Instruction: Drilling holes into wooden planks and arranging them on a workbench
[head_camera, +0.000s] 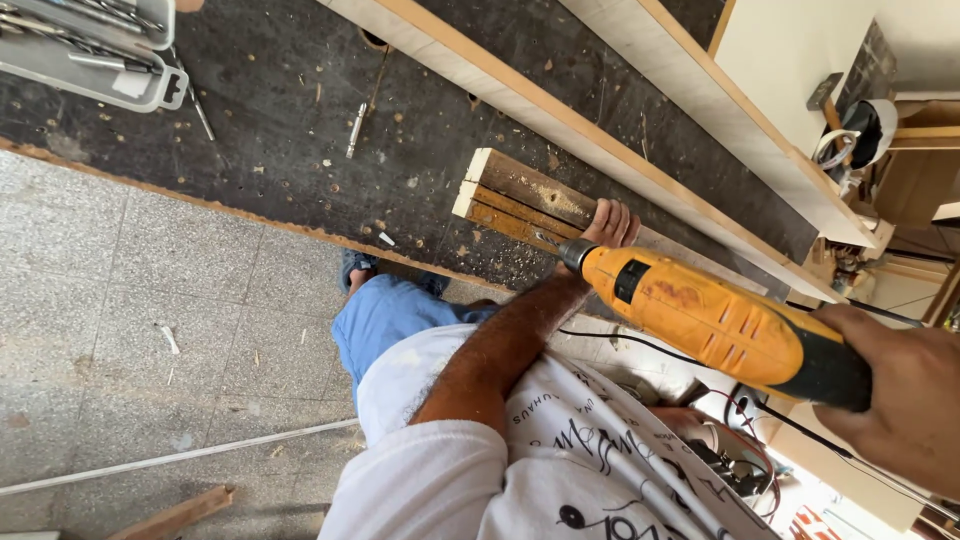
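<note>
Daylight, even, sharp feed
I see soft shadows, overexposed glare lower right, wide-angle bending at edges, near hand slightly blurred

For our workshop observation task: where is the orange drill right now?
The orange drill sits right of centre in the head view, gripped by the right hand, its bit at the wood block.

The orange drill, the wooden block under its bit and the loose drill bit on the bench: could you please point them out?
orange drill (715, 320): head view, body.
wooden block (520, 198): head view, top face.
loose drill bit (355, 130): head view, shank.
</note>
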